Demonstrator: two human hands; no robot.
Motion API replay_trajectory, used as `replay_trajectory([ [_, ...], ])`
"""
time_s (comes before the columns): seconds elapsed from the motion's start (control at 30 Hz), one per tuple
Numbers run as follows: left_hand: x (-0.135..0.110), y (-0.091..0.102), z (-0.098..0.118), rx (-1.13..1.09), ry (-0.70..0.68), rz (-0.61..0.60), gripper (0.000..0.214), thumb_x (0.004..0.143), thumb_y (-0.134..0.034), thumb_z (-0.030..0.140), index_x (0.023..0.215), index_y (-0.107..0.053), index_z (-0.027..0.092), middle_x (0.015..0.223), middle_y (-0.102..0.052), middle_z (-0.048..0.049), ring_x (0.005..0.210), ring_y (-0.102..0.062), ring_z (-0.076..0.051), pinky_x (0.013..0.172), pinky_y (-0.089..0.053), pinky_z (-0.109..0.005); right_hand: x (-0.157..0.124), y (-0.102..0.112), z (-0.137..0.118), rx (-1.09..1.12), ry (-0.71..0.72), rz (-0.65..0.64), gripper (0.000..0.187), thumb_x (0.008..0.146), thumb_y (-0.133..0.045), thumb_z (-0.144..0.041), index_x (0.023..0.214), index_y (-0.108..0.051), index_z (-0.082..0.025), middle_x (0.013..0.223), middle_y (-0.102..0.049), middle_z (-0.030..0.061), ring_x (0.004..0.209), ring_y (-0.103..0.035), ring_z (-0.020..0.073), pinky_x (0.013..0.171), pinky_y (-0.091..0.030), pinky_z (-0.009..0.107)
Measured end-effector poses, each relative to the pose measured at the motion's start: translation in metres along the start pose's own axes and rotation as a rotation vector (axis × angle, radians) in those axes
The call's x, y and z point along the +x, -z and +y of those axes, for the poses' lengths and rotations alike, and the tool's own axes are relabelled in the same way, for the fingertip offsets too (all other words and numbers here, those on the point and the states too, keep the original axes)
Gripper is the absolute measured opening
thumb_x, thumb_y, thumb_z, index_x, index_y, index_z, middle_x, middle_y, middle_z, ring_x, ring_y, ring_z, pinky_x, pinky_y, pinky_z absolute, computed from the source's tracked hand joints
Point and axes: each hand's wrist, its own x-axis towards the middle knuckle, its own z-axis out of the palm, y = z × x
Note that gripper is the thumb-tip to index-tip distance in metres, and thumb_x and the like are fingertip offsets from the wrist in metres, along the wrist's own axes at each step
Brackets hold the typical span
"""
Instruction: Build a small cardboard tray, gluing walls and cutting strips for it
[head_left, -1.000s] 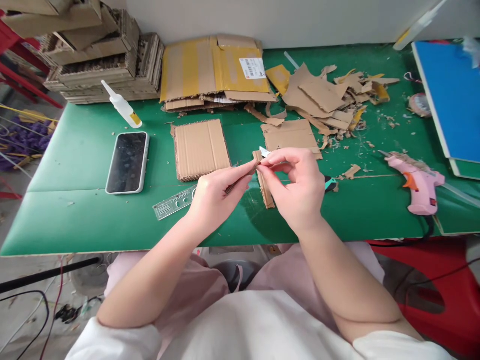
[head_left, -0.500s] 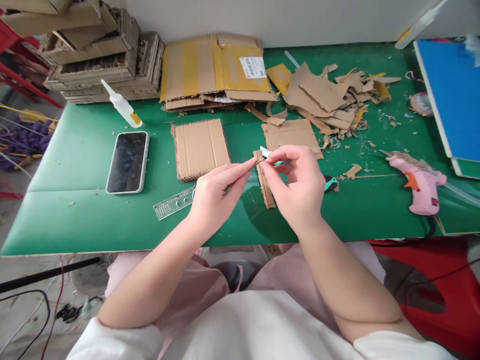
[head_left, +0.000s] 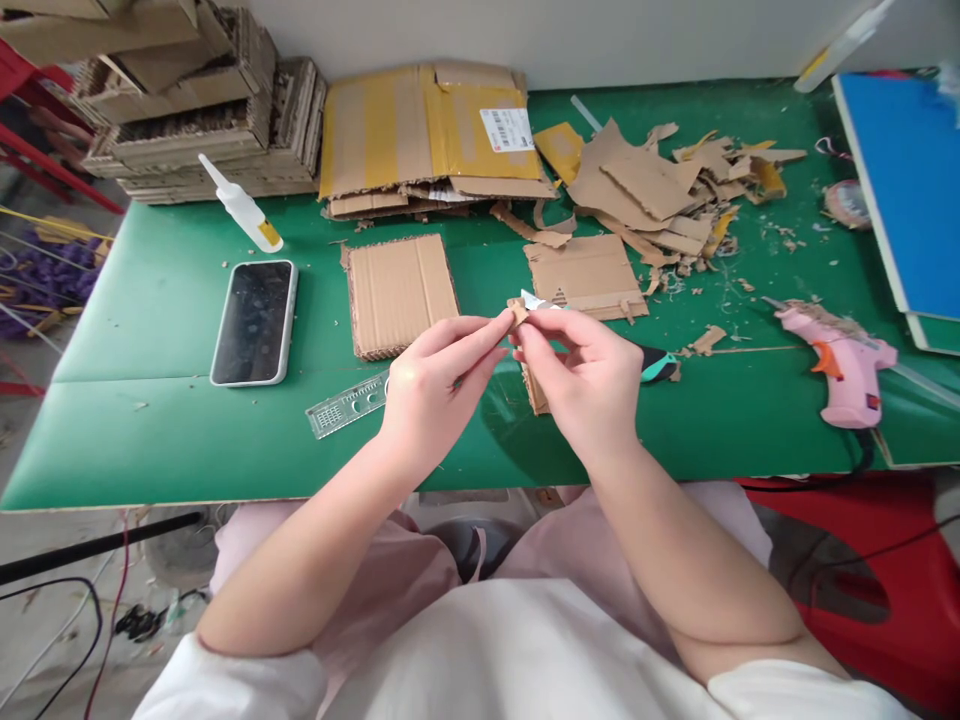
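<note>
Above the middle of the green table (head_left: pixel 165 420), both my hands pinch one small piece of cardboard (head_left: pixel 517 314). My left hand (head_left: pixel 435 395) grips it from the left with thumb and forefinger. My right hand (head_left: pixel 585 380) grips it from the right, fingers curled. Under my right hand lies a narrow cardboard strip (head_left: pixel 534 388). A teal-handled cutter (head_left: pixel 654 364) with its blade showing lies just behind my right hand. A clear ruler (head_left: pixel 346 404) lies left of my left hand.
A square of corrugated cardboard (head_left: pixel 400 293) and another piece (head_left: pixel 583 275) lie behind my hands. A phone (head_left: pixel 255 321) and glue bottle (head_left: pixel 241 207) are at left, a pink glue gun (head_left: pixel 840 363) at right. Flattened boxes (head_left: pixel 431 135), scraps (head_left: pixel 675 190) and a blue board (head_left: pixel 900 180) sit further back.
My hands have drawn closer together, and the longer thin strip held a second ago now shows only as a small piece pinched between the fingertips. The cutter's handle is more exposed.
</note>
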Motion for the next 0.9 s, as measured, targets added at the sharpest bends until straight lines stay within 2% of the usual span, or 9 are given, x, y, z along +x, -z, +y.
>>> replay_trajectory([
  [0.37, -0.0034, -0.0033, -0.0028, 0.053, -0.068, 0.035, 0.025, 0.089, -0.056, 0.021, 0.11, -0.069, 0.024, 0.1, -0.07, -0.0031, 0.085, -0.065, -0.01, 0.075, -0.053, -0.017, 0.0002, 0.0013, -0.002, 0.001, -0.014, 0.009, 0.011, 0.081, -0.061, -0.024, 0.085, -0.07, -0.021, 0.085, -0.073, 0.0013, 0.073, -0.069, 0.0147, 0.059, -0.061, 0.026],
  [0.7, -0.0031, -0.0033, -0.0034, 0.042, -0.024, -0.01, 0.025, 0.089, -0.054, 0.024, 0.109, -0.069, 0.025, 0.1, -0.069, -0.0023, 0.082, -0.064, -0.009, 0.074, -0.052, -0.018, 0.0014, 0.0019, -0.0024, -0.032, -0.002, 0.009, 0.01, 0.082, -0.059, -0.023, 0.083, -0.069, -0.021, 0.083, -0.072, 0.0009, 0.072, -0.069, 0.0147, 0.058, -0.061, 0.026],
  [0.9, -0.001, -0.0023, 0.0019, -0.047, 0.044, -0.044, 0.024, 0.086, -0.058, 0.022, 0.108, -0.07, 0.023, 0.095, -0.071, -0.0016, 0.074, -0.063, -0.008, 0.07, -0.052, -0.017, 0.0032, 0.0029, -0.0054, -0.077, 0.02, 0.023, 0.009, 0.079, -0.058, -0.019, 0.074, -0.065, -0.021, 0.072, -0.07, -0.0009, 0.066, -0.067, 0.0125, 0.056, -0.058, 0.022],
])
